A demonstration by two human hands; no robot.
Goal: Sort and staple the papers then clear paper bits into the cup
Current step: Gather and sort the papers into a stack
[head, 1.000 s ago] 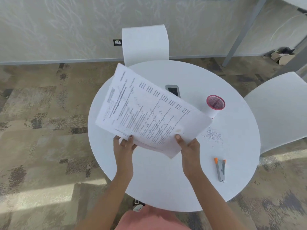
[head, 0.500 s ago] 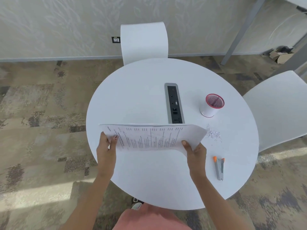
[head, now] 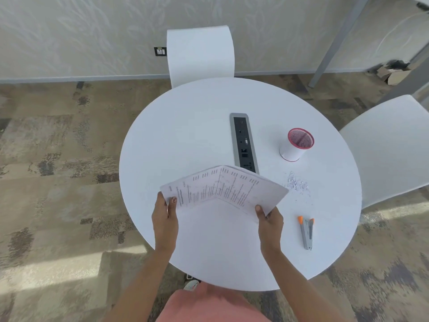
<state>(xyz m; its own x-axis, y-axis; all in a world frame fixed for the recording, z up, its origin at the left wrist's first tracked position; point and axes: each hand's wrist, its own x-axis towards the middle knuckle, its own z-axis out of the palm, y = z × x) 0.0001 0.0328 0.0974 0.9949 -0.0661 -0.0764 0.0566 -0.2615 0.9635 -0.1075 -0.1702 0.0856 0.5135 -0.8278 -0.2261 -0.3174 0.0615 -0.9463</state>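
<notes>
Over the white bench (head: 185,126), the left hand (head: 164,217) pinches the left corner of the papers (head: 222,189); the right hand (head: 270,220) grips their right corner, bowing them upward. Right of the papers lie paper bits (head: 297,183), beyond them a pink-rimmed mesh cup (head: 297,145), contents unclear, and nearer, the stapler (head: 307,232).

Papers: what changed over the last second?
The papers, held up tilted toward the camera a second ago, dropped low over the table and now buckle upward mid-sheet. Left hand and right hand keep their grip. Stapler, cup and paper bits unmoved.
</notes>
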